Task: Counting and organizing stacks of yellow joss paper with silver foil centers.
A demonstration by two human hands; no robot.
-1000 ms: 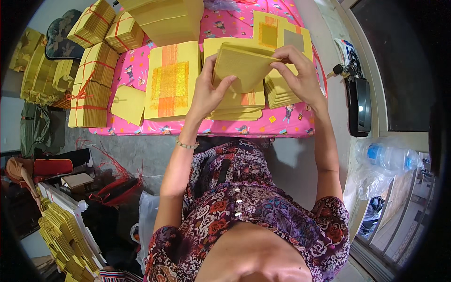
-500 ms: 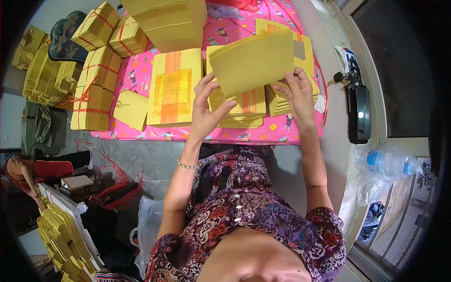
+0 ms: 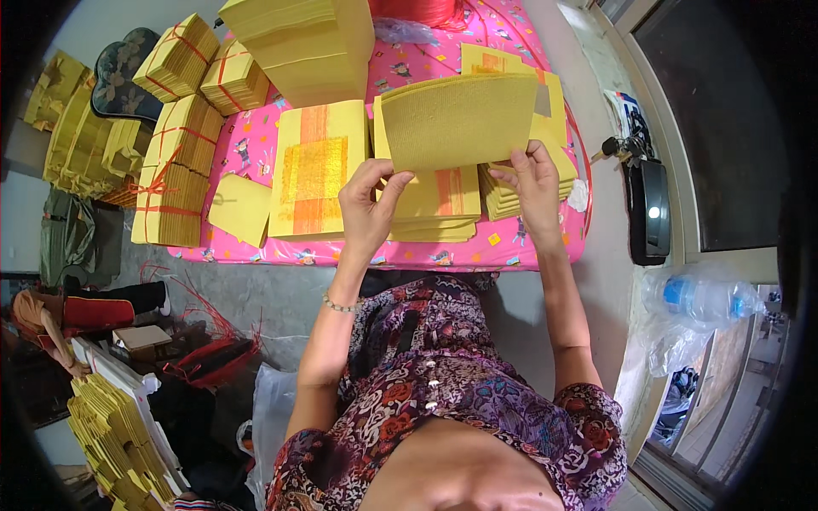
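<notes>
A thin sheaf of yellow paper sheets (image 3: 460,123) is held up above the table, its layered top edge slightly bowed. My left hand (image 3: 371,200) pinches its lower left corner between thumb and fingers. At the lower right corner, my right hand (image 3: 532,179) grips it between thumb and forefinger, the other fingers loosely curled. Beneath the sheaf lies a stack of yellow paper (image 3: 430,204) with an orange printed patch. A taller stack with a gold square on an orange band (image 3: 313,170) stands to its left. Another layered yellow stack (image 3: 504,198) is under my right hand.
Bundles tied with red string (image 3: 175,170) line the table's left side. A tall yellow stack (image 3: 298,51) stands at the back. The pink patterned table cover (image 3: 409,255) ends close before me. A person (image 3: 51,324) is at lower left beside more yellow paper (image 3: 119,434).
The sheaf has turned more level, and its top edge now shows several layers. My left hand has closed from spread fingers to a pinch on the lower left corner.
</notes>
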